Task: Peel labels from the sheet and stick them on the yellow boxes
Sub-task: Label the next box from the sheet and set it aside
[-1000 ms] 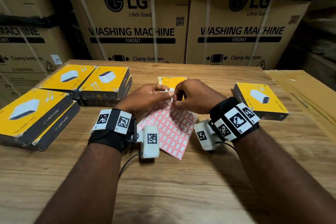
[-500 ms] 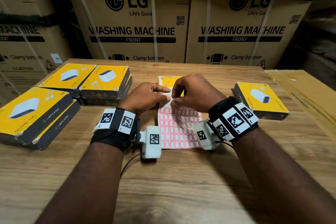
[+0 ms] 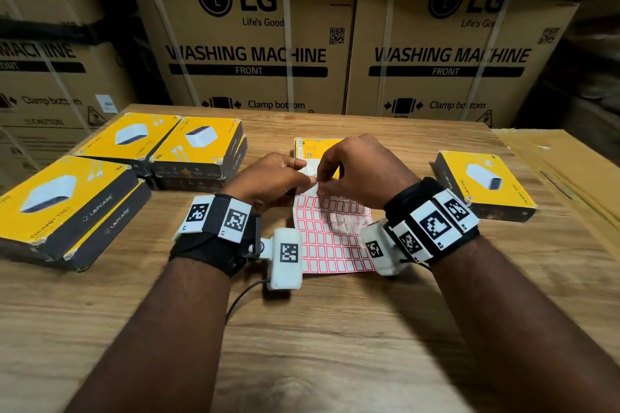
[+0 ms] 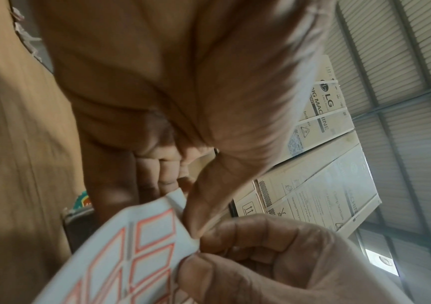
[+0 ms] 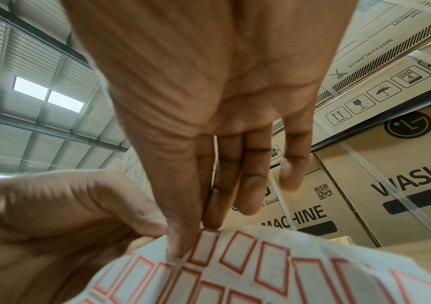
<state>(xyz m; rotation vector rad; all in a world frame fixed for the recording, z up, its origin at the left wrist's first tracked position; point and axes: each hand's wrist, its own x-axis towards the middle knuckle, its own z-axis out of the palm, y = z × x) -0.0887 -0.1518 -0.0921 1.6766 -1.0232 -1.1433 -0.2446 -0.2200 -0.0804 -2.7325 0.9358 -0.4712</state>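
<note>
At frame centre, the left hand point(image 3: 268, 178) pinches the label sheet's point(image 3: 335, 238) top corner; the right hand point(image 3: 362, 171) pinches a label at that corner, other fingers straight.

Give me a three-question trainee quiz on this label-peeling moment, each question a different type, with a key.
1. True or false: the left hand pinches the label sheet at its far edge.
2. Multiple choice: the lone yellow box on the right side of the table is A) lying flat with its picture side up, B) standing on end, C) stacked on another box.
3. Fill in: the frames printed on the labels are ____ in colour.

Key:
1. True; its thumb and fingers grip the sheet's top corner while the right hand works at the same corner.
2. A.
3. Red.
</note>
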